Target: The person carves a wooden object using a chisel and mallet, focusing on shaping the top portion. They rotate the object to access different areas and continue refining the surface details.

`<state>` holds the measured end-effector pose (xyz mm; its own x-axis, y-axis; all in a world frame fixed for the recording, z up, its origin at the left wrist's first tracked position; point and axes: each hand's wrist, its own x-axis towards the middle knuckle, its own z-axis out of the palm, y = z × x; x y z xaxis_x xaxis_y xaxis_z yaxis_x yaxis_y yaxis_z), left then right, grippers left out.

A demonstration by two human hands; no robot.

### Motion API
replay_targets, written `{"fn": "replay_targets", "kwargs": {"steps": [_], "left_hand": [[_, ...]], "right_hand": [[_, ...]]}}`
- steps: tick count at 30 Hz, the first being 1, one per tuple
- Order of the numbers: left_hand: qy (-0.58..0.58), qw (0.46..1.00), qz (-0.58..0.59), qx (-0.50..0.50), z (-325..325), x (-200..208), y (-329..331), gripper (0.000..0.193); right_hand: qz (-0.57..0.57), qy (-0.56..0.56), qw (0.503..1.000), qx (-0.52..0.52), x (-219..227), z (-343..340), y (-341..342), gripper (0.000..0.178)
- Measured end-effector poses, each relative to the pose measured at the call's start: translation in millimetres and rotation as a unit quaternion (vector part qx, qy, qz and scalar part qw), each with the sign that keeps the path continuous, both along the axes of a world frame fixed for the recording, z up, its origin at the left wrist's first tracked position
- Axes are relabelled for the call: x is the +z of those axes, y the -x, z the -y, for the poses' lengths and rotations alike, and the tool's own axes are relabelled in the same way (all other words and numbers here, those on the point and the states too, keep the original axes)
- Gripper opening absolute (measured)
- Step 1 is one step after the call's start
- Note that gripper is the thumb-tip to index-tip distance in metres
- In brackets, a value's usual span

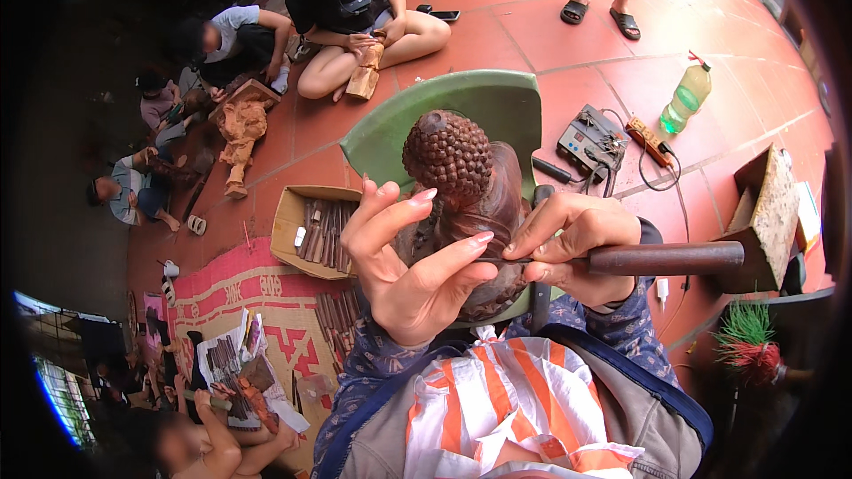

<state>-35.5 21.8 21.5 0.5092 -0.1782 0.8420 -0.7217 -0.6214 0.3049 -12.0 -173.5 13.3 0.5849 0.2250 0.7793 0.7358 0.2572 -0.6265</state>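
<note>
A dark brown wooden carving [448,160] with a knobbed, rounded head lies in front of me, against a curved green plastic shell [382,129]. My right hand [577,244] grips a carving chisel [666,258] by its thin blade, with the fingers pinched close to the carving. The dark, round handle sticks out to the right past my wrist. My left hand [404,270] is at the blade's other end, its thumb and index finger on either side of it and its other fingers raised. The cutting tip is hidden by my fingers.
A cardboard box [288,223] of chisels stands left, with loose chisels [337,324] on a patterned mat [275,288]. At right are a control box [590,142], a power strip [650,142], a green bottle [686,98] and a brush [750,337]. Several people work on carvings nearby.
</note>
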Motion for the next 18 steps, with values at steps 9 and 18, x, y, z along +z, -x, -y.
{"fn": "replay_targets", "kwargs": {"steps": [9, 18], "left_hand": [[-0.005, 0.999, 0.018, 0.039, -1.1, -0.9, -6.2, 0.021], [0.13, 0.99, 0.035, -0.035, 2.4, -8.4, -14.8, 0.056]], "right_hand": [[-0.292, -0.125, 0.946, 0.064, 14.6, -12.2, 20.9, 0.009], [-0.191, -0.01, 0.976, 0.105, 70.0, -0.2, -20.8, 0.012]]}}
